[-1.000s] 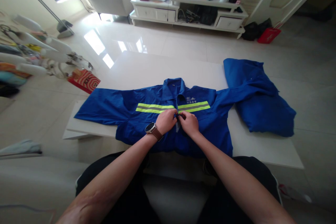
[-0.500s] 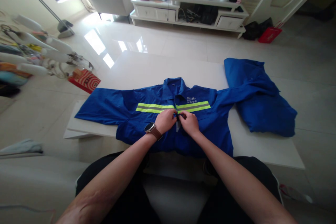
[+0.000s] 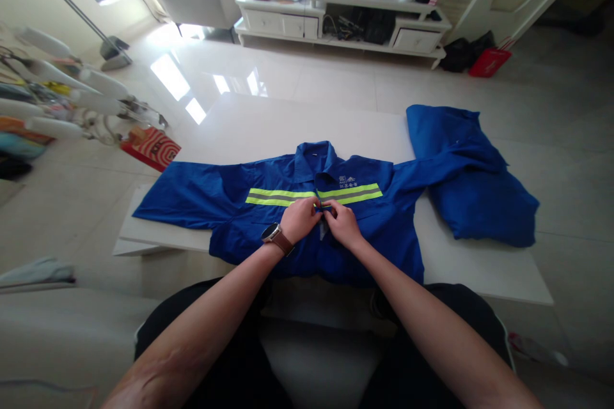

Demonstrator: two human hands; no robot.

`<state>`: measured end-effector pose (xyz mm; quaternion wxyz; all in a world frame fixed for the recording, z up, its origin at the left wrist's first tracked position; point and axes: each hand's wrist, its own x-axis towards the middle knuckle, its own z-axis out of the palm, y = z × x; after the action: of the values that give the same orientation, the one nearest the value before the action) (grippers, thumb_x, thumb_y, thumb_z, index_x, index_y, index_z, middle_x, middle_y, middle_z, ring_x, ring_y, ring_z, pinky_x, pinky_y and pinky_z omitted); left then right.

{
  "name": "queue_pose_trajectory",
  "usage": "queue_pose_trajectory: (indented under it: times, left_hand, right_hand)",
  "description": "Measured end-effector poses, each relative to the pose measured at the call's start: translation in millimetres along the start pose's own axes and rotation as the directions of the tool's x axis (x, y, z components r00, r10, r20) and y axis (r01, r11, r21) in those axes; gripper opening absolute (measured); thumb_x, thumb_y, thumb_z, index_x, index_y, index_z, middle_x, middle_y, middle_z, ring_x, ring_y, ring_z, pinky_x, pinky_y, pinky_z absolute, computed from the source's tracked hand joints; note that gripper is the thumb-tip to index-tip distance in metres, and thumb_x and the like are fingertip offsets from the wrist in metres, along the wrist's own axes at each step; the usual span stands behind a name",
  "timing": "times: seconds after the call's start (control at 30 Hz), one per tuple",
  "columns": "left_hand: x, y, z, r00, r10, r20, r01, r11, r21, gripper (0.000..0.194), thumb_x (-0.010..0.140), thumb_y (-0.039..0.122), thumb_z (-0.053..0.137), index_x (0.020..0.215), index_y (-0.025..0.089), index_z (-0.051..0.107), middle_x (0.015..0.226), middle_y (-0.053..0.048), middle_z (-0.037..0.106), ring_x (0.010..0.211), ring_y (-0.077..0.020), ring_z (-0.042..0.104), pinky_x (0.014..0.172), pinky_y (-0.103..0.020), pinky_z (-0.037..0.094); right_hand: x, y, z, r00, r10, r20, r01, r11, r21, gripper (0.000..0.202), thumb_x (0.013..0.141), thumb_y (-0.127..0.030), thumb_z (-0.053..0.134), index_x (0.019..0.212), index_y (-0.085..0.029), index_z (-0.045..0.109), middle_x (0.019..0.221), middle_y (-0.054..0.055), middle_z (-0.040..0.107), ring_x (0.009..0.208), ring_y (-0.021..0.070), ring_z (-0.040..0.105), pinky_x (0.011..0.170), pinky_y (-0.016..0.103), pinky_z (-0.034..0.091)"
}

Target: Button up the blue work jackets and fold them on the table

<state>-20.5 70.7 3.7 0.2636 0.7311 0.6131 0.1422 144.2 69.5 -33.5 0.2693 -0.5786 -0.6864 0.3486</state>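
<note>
In the head view, a blue jacket (image 3: 384, 236) is lying spread on a white table (image 3: 297, 115), front side up, its collar (image 3: 302, 169) pointing away from the person and its sleeves stretching out to either side. The left hand (image 3: 299, 220) is pinching the jacket's front opening just below the yellow-green reflective strip (image 3: 352, 193), its fingers curling in tightly. The right hand (image 3: 343, 223) is closing on the same opening from the other side, thumb and fingers meeting at the cloth (exactly what is sitting between the fingertips is too small to tell). The two hands are working almost touching, and a watch (image 3: 272, 233) on a brown strap is circling the left wrist. White lettering (image 3: 348, 181) is showing on the chest above the strip, on the right side. A folded blue bundle (image 3: 484, 204) is resting at the table's right end, with the jacket's sleeve on that side running over it. Beyond the table, a white cabinet (image 3: 278, 24) is standing against the wall, and a red bag (image 3: 490, 62) is sitting on the floor near its right end.
</note>
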Motion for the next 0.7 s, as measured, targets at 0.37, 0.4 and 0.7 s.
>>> queue_pose_trajectory:
  times: [0.37, 0.4, 0.7]
  left_hand:
    - [-0.6, 2.0, -3.1, 1.0, 0.02, -0.001, -0.02, 0.999, 0.025, 0.017, 0.085, 0.018, 0.063, 0.098, 0.021, 0.074, 0.089, -0.006, 0.073, 0.084, -0.0214, 0.066, 0.074, -0.03, 0.049]
    - [-0.7, 2.5, -3.6, 1.0, 0.015, 0.002, -0.015, 1.0, 0.023, 0.018, 0.085, 0.018, 0.063, 0.099, 0.021, 0.074, 0.09, -0.006, 0.073, 0.085, -0.0214, 0.066, 0.075, -0.03, 0.049]
    - [-1.0, 3.2, -3.6, 1.0, -0.001, 0.014, 0.001, 1.0, 0.017, 0.021, 0.085, 0.017, 0.063, 0.102, 0.021, 0.073, 0.086, -0.004, 0.073, 0.083, -0.0208, 0.066, 0.075, -0.029, 0.049]
  right_hand:
    - [0.1, 0.3, -0.5, 0.999, 0.026, 0.019, -0.026, 0.999, -0.018, 0.019, 0.087, -0.029, 0.058, 0.1, -0.023, 0.072, 0.065, -0.003, 0.059, 0.065, 0.0177, 0.057, 0.064, 0.026, 0.037]
    - [0.0, 0.2, -0.5, 0.999, 0.027, 0.018, -0.026, 0.999, -0.023, 0.019, 0.088, -0.029, 0.058, 0.099, -0.023, 0.072, 0.065, -0.002, 0.06, 0.066, 0.0178, 0.058, 0.065, 0.026, 0.038]
    - [0.0, 0.9, -0.5, 0.999, -0.005, 0.032, 0.006, 1.0, -0.013, 0.019, 0.092, -0.027, 0.054, 0.098, -0.024, 0.072, 0.085, 0.002, 0.073, 0.079, 0.0197, 0.065, 0.075, 0.027, 0.043]
